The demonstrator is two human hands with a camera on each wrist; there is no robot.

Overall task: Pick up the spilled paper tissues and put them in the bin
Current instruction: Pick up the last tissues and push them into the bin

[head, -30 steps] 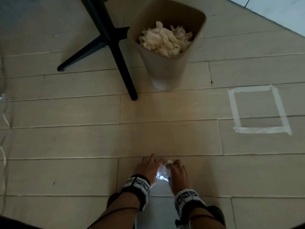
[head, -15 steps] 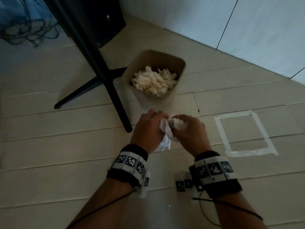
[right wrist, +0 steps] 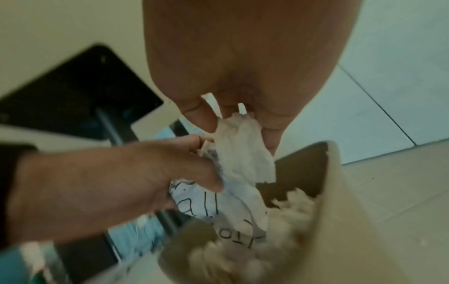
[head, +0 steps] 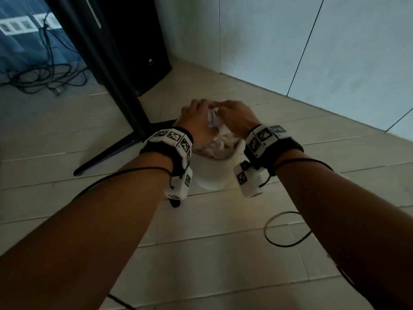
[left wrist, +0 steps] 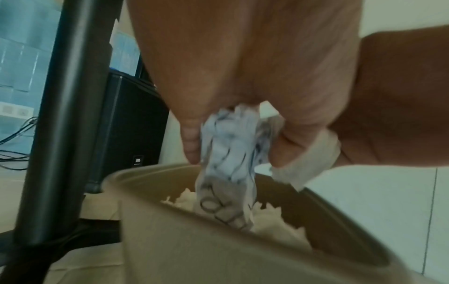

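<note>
I see both hands held close together right over the beige round-cornered plastic bin (head: 214, 175), which stands on the pale plank floor (head: 201, 253) and is already heaped with crumpled white tissues (head: 220, 145). My left hand (head: 196, 118) has its fingers (left wrist: 190, 141) curled round a crumpled white paper with black handwriting (left wrist: 230, 153), whose lower end hangs down into the bin's mouth. My right hand (head: 238, 118) pinches a plain white crumpled tissue (right wrist: 243, 151) between thumb and fingers (right wrist: 203, 119), just above the rim, touching the left hand's paper.

Just left of the bin, a black metal stand pole (head: 107, 70) rises from splayed black legs (head: 107, 153), one leg running behind the bin. A black speaker box (head: 138, 41) sits beyond it against the white panelled wall (head: 290, 41). Tangled black cables (head: 40, 79) lie on the floor at far left, and a loose black wire loop (head: 286, 229) lies near my right forearm.
</note>
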